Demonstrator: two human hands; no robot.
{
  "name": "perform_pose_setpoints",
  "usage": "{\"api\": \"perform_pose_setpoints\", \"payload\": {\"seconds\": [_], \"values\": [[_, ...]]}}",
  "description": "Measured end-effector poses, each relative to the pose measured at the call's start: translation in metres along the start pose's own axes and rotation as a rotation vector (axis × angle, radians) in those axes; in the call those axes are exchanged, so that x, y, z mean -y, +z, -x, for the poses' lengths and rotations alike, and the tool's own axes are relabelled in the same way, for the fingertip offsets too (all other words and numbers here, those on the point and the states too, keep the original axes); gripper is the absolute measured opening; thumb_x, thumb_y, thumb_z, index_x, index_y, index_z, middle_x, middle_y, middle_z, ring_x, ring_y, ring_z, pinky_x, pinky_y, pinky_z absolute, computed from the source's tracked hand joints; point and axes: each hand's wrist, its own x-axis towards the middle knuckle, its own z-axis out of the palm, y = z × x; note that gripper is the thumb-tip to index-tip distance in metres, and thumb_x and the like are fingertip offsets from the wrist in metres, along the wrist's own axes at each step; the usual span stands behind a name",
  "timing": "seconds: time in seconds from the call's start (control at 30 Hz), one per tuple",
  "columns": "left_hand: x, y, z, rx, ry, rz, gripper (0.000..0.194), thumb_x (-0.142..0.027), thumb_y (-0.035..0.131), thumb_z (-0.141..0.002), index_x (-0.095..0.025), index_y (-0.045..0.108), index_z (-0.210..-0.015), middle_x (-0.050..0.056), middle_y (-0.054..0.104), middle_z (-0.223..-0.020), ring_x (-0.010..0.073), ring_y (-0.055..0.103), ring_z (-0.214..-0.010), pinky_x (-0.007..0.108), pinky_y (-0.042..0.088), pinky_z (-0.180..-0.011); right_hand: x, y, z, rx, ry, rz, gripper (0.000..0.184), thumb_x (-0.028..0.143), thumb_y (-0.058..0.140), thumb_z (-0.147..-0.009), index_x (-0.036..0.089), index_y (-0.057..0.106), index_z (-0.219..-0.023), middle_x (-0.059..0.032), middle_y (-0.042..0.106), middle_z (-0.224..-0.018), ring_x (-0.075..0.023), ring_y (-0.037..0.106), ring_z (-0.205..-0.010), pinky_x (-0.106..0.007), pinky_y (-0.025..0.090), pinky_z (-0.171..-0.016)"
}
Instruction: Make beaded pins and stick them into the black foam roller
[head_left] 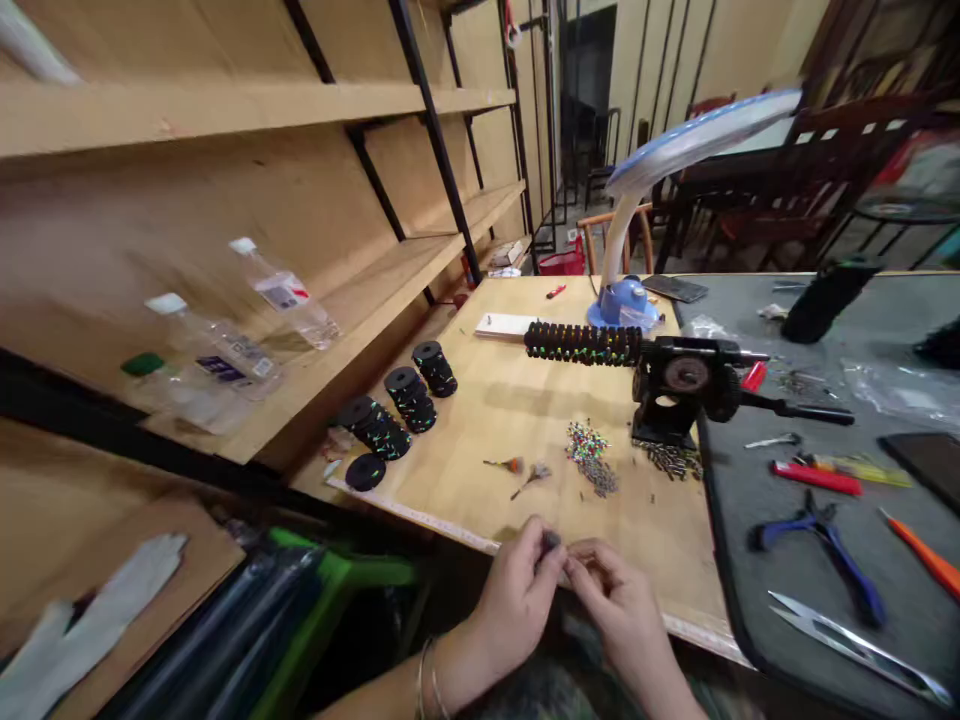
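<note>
My left hand point(523, 585) is closed at the front edge of the table, pinching a small dark piece point(551, 540) between thumb and fingers. Its exact kind is too small to tell. My right hand point(611, 590) is closed against it, thumb and forefinger pressed together near the left fingertips; whatever they grip is hidden. Just beyond the hands lie two small tufted pieces, one with an orange tuft point(514, 465) and one greyish point(538, 471). Right of these are a heap of multicoloured beads point(585, 440) and a heap of small grey metal bits point(600, 478).
A black hand-cranked device point(686, 375) carries a ribbed black roller point(583, 343). Black foam discs point(375, 428) are stacked at left. A blue-based lamp point(622, 300) stands behind. On the grey mat point(739, 500) lie blue pliers point(825, 545) and scissors point(855, 645). Shelves with bottles point(225, 360) border the left.
</note>
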Motion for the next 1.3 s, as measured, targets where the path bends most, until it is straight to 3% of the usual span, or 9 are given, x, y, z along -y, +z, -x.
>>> {"api": "perform_pose_setpoints", "payload": {"seconds": [0.13,0.33,0.6,0.77,0.97,1.3], "values": [[-0.002,0.003,0.002,0.032,-0.007,0.114,0.01,-0.024,0.05,-0.09,-0.019,0.048,-0.082,-0.002,0.051,-0.073,0.0139,0.049,-0.068,0.024,0.039,-0.064,0.0,-0.003,-0.002,-0.064,0.005,-0.06,0.032,0.047,0.063,-0.074,0.016,0.066,-0.072,-0.0021,0.06,-0.064,-0.0153,0.049,-0.056,-0.025,0.037,-0.051],[0.002,0.004,0.001,0.06,-0.068,0.199,0.019,-0.03,0.048,-0.092,-0.021,0.042,-0.077,-0.007,0.041,-0.059,0.0105,0.04,-0.054,0.022,0.032,-0.052,0.009,-0.004,-0.003,-0.129,0.061,-0.13,0.036,0.052,0.071,-0.064,0.016,0.068,-0.063,0.0,0.058,-0.057,-0.0151,0.048,-0.055,-0.026,0.039,-0.054],[-0.005,0.004,0.0,0.092,-0.087,0.242,0.016,-0.03,0.048,-0.091,-0.019,0.045,-0.079,-0.003,0.051,-0.062,0.0123,0.05,-0.058,0.024,0.04,-0.058,0.003,-0.006,-0.006,-0.162,0.109,-0.271,0.039,0.054,0.077,-0.059,0.016,0.07,-0.063,-0.0021,0.063,-0.061,-0.0172,0.055,-0.061,-0.027,0.043,-0.06],[-0.007,0.003,0.0,0.104,-0.078,0.262,0.015,-0.029,0.05,-0.09,-0.019,0.048,-0.079,-0.002,0.054,-0.065,0.0118,0.051,-0.058,0.023,0.041,-0.056,-0.001,-0.007,-0.006,-0.191,0.116,-0.33,0.037,0.051,0.079,-0.06,0.016,0.07,-0.063,-0.0011,0.061,-0.06,-0.0151,0.054,-0.056,-0.024,0.04,-0.051],[-0.004,0.004,0.002,0.117,-0.073,0.234,0.013,-0.026,0.049,-0.089,-0.019,0.049,-0.079,-0.002,0.055,-0.064,0.0111,0.05,-0.055,0.022,0.04,-0.055,-0.006,-0.008,-0.009,-0.214,0.154,-0.387,0.036,0.05,0.08,-0.057,0.016,0.069,-0.063,0.0014,0.058,-0.054,-0.0128,0.049,-0.047,-0.023,0.035,-0.043],[-0.004,0.003,0.006,0.097,0.031,0.006,0.009,-0.02,0.05,-0.089,-0.019,0.054,-0.081,0.0,0.062,-0.067,0.0145,0.056,-0.063,0.024,0.041,-0.062,-0.002,-0.006,-0.008,-0.209,0.194,-0.441,0.033,0.046,0.08,-0.057,0.017,0.067,-0.063,0.001,0.061,-0.059,-0.0133,0.05,-0.053,-0.024,0.038,-0.049]]}}
